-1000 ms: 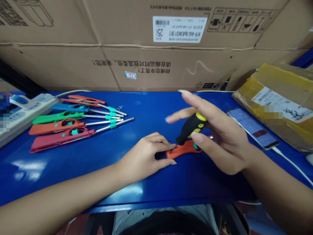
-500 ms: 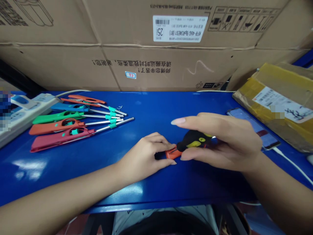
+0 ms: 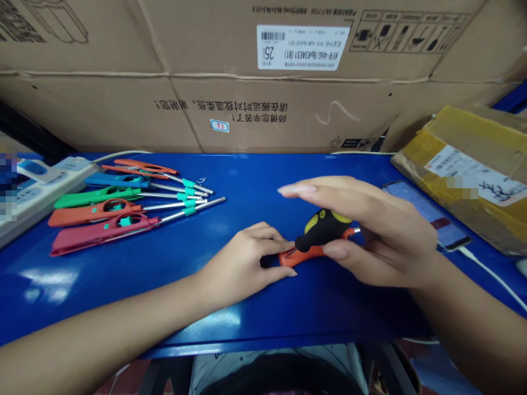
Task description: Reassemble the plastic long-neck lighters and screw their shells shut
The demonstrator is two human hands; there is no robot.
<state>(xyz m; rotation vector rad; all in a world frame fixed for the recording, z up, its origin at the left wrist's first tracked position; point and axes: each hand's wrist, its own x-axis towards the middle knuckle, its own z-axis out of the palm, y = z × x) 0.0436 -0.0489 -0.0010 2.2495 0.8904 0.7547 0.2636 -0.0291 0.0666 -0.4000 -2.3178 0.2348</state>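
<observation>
My left hand (image 3: pixel 251 255) pinches the end of an orange long-neck lighter (image 3: pixel 315 253) between thumb and fingers, pressing it to the blue table. Over the lighter, my right hand (image 3: pixel 382 230) is around a stubby black-and-yellow screwdriver (image 3: pixel 323 229). Its thumb is at the handle while the forefinger is stretched out above, off the handle. The screwdriver leans, its thin shaft pointing down at the lighter's end by my left fingertips. The lighter's metal tip shows beyond the handle; my right hand partly hides its body.
Several coloured lighters, among them a red one (image 3: pixel 107 233), lie fanned out at the left beside a white power strip (image 3: pixel 37 192). A phone (image 3: pixel 428 216) with a white cable and a taped parcel (image 3: pixel 465 175) are at the right. A large cardboard box (image 3: pixel 230 49) stands behind.
The screwdriver handle has turned and tipped toward the right, baring its shaft and more of the lighter. My right fingers have loosened and spread slightly. My left hand stays in place.
</observation>
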